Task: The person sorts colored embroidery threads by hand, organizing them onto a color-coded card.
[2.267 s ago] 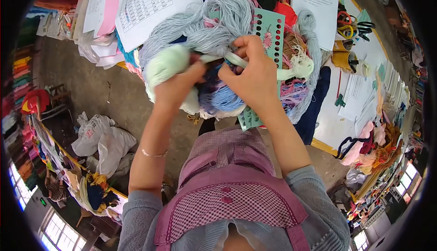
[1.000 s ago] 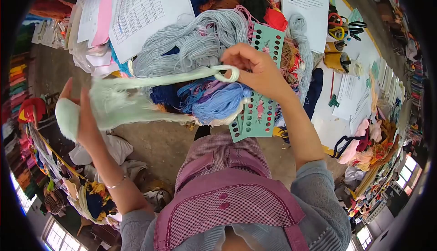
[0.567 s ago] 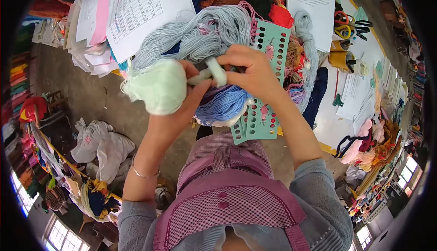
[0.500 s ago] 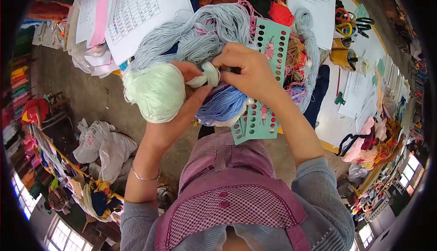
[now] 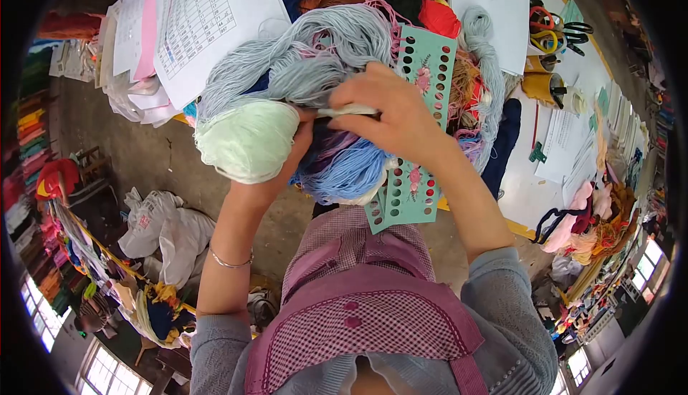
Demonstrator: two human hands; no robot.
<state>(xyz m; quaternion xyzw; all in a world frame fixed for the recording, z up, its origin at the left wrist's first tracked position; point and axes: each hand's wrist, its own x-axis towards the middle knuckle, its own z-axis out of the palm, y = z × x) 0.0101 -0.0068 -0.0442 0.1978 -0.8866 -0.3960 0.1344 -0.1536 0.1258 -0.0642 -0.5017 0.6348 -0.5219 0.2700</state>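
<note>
A pale mint skein of yarn (image 5: 245,141) bulges out at the left, gathered in a thick bundle. My left hand (image 5: 292,157) is closed around its narrow end, with the fingers partly hidden behind the bundle. My right hand (image 5: 383,108) pinches the pale strand that runs out from that end, level with the left hand. Grey-blue skeins (image 5: 315,51) lie just beyond both hands. Below them hangs a blue skein (image 5: 347,169), close to my left wrist. Green cards with punched holes (image 5: 408,205) and printed flowers lie beside my right forearm.
Printed sheets (image 5: 208,30) lie at the upper left, another paper (image 5: 491,8) at the upper right. Scissors (image 5: 573,35) and gold cones (image 5: 542,88) stand on the white table (image 5: 527,201). White plastic bags (image 5: 168,230) rest on the floor at left.
My right hand has drawn the pale strand's end out to the right, and the loop by my left hand has become a straight length. The left hand has turned slightly.
</note>
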